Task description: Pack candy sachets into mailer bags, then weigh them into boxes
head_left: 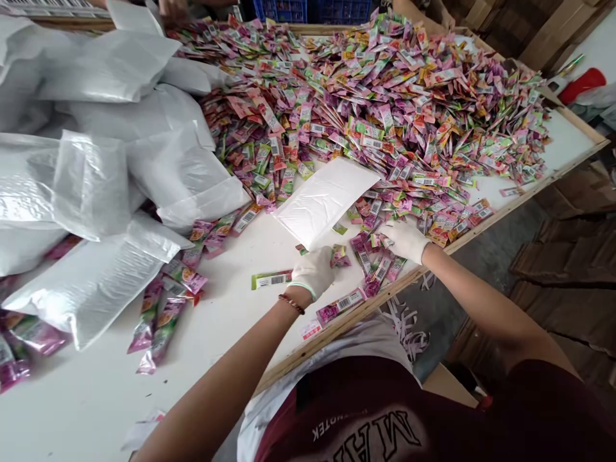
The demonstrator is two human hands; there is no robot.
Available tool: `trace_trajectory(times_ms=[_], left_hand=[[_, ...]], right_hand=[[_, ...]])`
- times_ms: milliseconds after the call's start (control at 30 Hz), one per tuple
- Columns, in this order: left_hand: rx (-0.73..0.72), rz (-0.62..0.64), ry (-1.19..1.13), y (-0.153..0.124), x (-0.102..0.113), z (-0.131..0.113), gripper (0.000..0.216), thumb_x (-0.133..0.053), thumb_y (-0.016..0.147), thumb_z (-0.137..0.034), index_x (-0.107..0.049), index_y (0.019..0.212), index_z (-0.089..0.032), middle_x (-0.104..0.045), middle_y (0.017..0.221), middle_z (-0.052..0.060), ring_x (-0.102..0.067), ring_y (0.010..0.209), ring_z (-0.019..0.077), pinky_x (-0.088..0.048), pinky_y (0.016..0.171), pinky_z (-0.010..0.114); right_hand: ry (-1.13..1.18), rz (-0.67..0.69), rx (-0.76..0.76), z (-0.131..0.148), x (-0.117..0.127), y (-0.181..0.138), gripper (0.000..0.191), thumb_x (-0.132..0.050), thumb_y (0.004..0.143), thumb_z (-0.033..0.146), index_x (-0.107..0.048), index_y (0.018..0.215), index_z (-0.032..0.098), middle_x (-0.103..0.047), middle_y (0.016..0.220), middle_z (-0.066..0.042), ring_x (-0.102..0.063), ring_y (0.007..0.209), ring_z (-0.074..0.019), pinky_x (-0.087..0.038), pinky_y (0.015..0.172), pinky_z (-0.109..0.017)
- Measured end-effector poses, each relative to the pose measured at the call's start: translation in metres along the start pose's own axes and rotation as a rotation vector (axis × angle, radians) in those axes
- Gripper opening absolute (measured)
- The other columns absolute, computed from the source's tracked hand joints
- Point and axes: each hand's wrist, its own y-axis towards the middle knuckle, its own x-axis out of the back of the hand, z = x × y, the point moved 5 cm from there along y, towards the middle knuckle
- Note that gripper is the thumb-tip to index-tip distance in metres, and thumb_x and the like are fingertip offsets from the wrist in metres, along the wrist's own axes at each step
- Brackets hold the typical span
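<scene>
My left hand, in a white glove, is curled closed at the near side of the table. Sachets stick out beside its fingers. My right hand, also gloved, has its fingers bent around small sachets at the near edge of the pile; its fingertips are partly hidden. Just beyond my left hand lies a white padded mailer, flat and partly on the sachets. A green sachet is left of my left wrist, and a purple sachet rests by the wooden rim.
A large heap of colourful sachets covers the far table. Filled white mailers are piled at left, with loose sachets near them. A wooden rim edges the table. Other people's hands show at the far side, near blue crates.
</scene>
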Motion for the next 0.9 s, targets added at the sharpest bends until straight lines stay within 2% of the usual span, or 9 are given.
trace_trajectory(times_ms=[100, 167, 300, 433, 533, 600, 733, 800, 900], left_hand=[[-0.100, -0.076, 0.061, -0.014, 0.008, 0.021, 0.021, -0.058, 0.087, -0.027, -0.064, 0.106, -0.019, -0.069, 0.117, 0.014, -0.067, 0.107, 0.0314, -0.052, 0.088, 0.039], [-0.237, -0.175, 0.074, -0.023, 0.011, 0.022, 0.021, -0.055, 0.087, -0.024, -0.063, 0.107, -0.020, -0.067, 0.119, 0.013, -0.066, 0.108, 0.0301, -0.051, 0.091, 0.040], [-0.499, -0.212, 0.002, -0.025, 0.005, -0.004, 0.034, -0.049, 0.088, -0.016, -0.060, 0.119, -0.021, -0.068, 0.115, 0.011, -0.066, 0.106, 0.0262, -0.051, 0.093, 0.038], [-0.641, -0.084, 0.081, 0.002, -0.007, -0.044, 0.058, -0.052, 0.084, -0.010, -0.052, 0.140, -0.022, -0.064, 0.127, 0.013, -0.060, 0.117, 0.0275, -0.049, 0.101, 0.041], [-0.633, 0.054, 0.166, 0.020, -0.017, -0.055, 0.060, -0.051, 0.082, -0.006, -0.059, 0.137, -0.029, -0.063, 0.122, 0.012, -0.057, 0.119, 0.0286, -0.049, 0.101, 0.045], [-0.602, 0.065, 0.170, 0.026, -0.018, -0.051, 0.057, -0.051, 0.082, -0.004, -0.064, 0.131, -0.032, -0.063, 0.119, 0.010, -0.055, 0.119, 0.0287, -0.049, 0.101, 0.046], [-0.607, -0.078, 0.151, 0.017, -0.008, -0.030, 0.035, -0.053, 0.081, -0.008, -0.070, 0.109, -0.023, -0.061, 0.119, 0.013, -0.056, 0.115, 0.0300, -0.050, 0.098, 0.045], [-0.605, -0.148, 0.052, 0.007, 0.001, -0.016, 0.020, -0.053, 0.083, -0.014, -0.068, 0.095, -0.020, -0.064, 0.108, 0.013, -0.060, 0.104, 0.0278, -0.051, 0.094, 0.043], [-0.461, -0.277, -0.346, -0.008, 0.022, 0.010, 0.011, -0.059, 0.082, -0.029, -0.063, 0.088, -0.021, -0.066, 0.086, 0.006, -0.063, 0.082, 0.0229, -0.054, 0.083, 0.039]], right_hand=[[0.083, -0.193, -0.015, -0.012, 0.015, -0.021, 0.031, -0.060, 0.078, 0.014, -0.070, 0.108, 0.014, -0.063, 0.114, -0.015, -0.057, 0.107, -0.0313, -0.043, 0.091, -0.040], [0.195, -0.271, 0.015, -0.013, 0.025, -0.037, 0.030, -0.058, 0.077, 0.013, -0.069, 0.106, 0.013, -0.065, 0.108, -0.014, -0.058, 0.103, -0.0294, -0.043, 0.091, -0.038], [0.337, -0.065, 0.282, 0.021, 0.022, -0.060, 0.031, -0.052, 0.081, 0.010, -0.068, 0.107, 0.018, -0.069, 0.090, -0.007, -0.059, 0.083, -0.0213, -0.042, 0.083, -0.034], [0.124, 0.098, 0.367, 0.058, 0.002, -0.060, 0.029, -0.062, 0.081, 0.018, -0.074, 0.107, 0.024, -0.071, 0.098, -0.010, -0.057, 0.097, -0.0266, -0.039, 0.087, -0.038], [0.084, 0.108, 0.354, 0.066, -0.006, -0.050, 0.025, -0.065, 0.082, 0.020, -0.075, 0.104, 0.024, -0.070, 0.099, -0.011, -0.056, 0.099, -0.0277, -0.039, 0.087, -0.039], [0.081, 0.105, 0.354, 0.067, -0.008, -0.047, 0.025, -0.065, 0.080, 0.017, -0.075, 0.103, 0.023, -0.070, 0.098, -0.011, -0.056, 0.099, -0.0274, -0.039, 0.088, -0.039], [0.151, 0.055, 0.360, 0.062, -0.002, -0.052, 0.025, -0.065, 0.076, 0.015, -0.072, 0.099, 0.021, -0.068, 0.107, -0.013, -0.056, 0.106, -0.0282, -0.041, 0.091, -0.039], [0.265, 0.006, 0.306, 0.050, 0.002, -0.058, 0.023, -0.063, 0.077, 0.014, -0.070, 0.098, 0.019, -0.068, 0.104, -0.012, -0.059, 0.103, -0.0256, -0.044, 0.091, -0.037], [0.589, -0.187, -0.017, -0.004, 0.011, -0.070, 0.017, -0.061, 0.082, 0.019, -0.065, 0.098, 0.018, -0.070, 0.091, -0.006, -0.063, 0.084, -0.0199, -0.049, 0.082, -0.033]])
